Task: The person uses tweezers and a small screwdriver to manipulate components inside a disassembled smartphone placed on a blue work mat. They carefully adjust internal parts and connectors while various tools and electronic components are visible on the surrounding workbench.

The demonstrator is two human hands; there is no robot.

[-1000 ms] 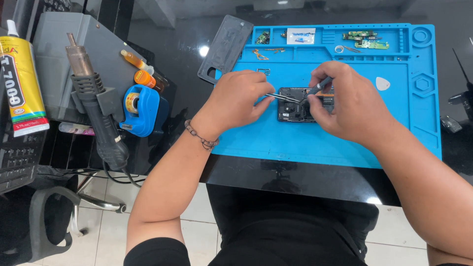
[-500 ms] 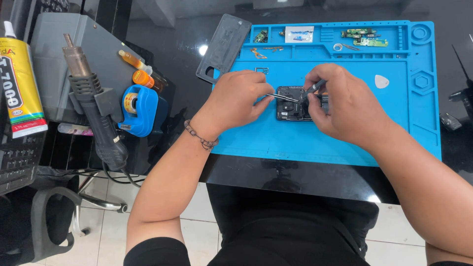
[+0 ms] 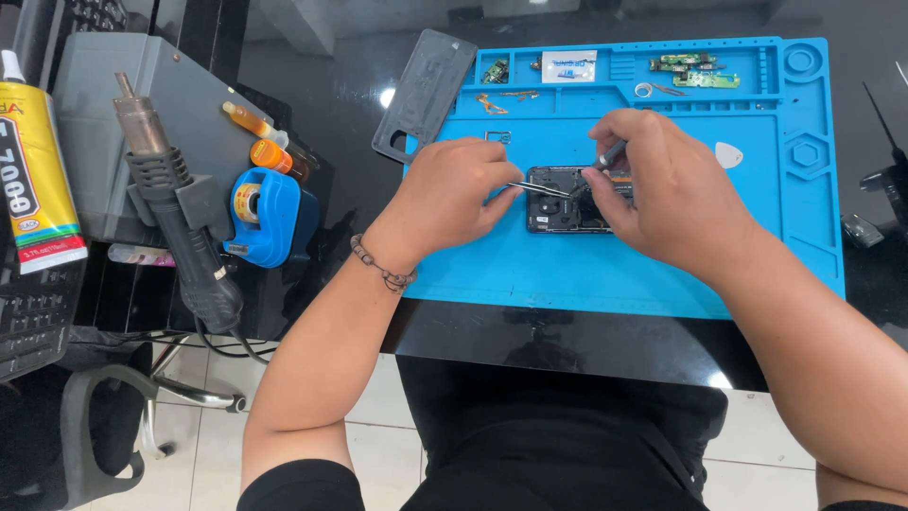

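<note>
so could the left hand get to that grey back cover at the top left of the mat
Probably yes. The left hand holds tweezers over the opened phone, and the grey back cover lies just beyond it with nothing between, though the tweezers occupy its fingers.

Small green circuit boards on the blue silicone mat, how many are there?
3 that I can tell: two small green circuit boards lie together in the top-right tray, one in a top-left compartment of the blue silicone mat. The hands may hide more.
</note>
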